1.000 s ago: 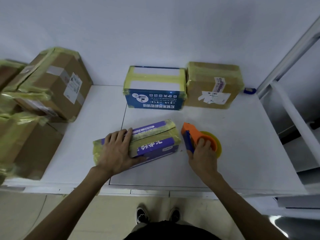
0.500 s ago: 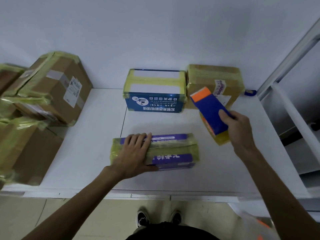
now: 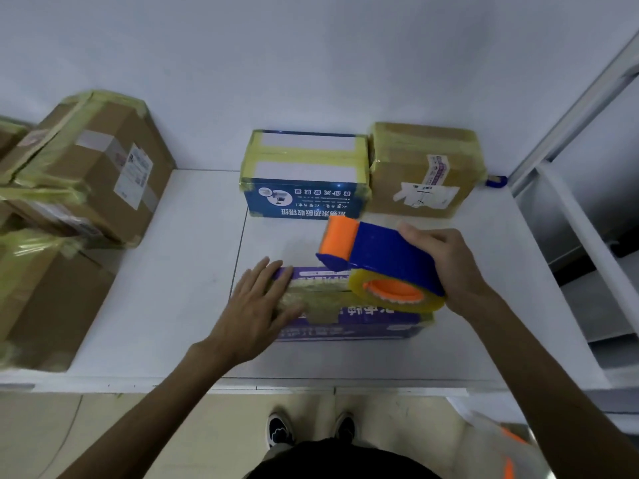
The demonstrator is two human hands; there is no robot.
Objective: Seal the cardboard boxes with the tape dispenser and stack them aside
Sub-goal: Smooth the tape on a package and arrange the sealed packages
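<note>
A flat purple box with yellowish tape along its top lies near the front of the white table. My left hand rests flat on the box's left end, fingers straight. My right hand grips a blue and orange tape dispenser with a yellow tape roll, held just above the right half of the box. Whether the dispenser touches the box I cannot tell.
A blue and white taped box and a brown taped box stand against the back wall. Several brown taped boxes are piled at the left. A metal frame borders the table on the right.
My right hand lifted the dispenser off the table, swung it up and brought it down over the purple box. My left hand turned the box square and slid it right.
</note>
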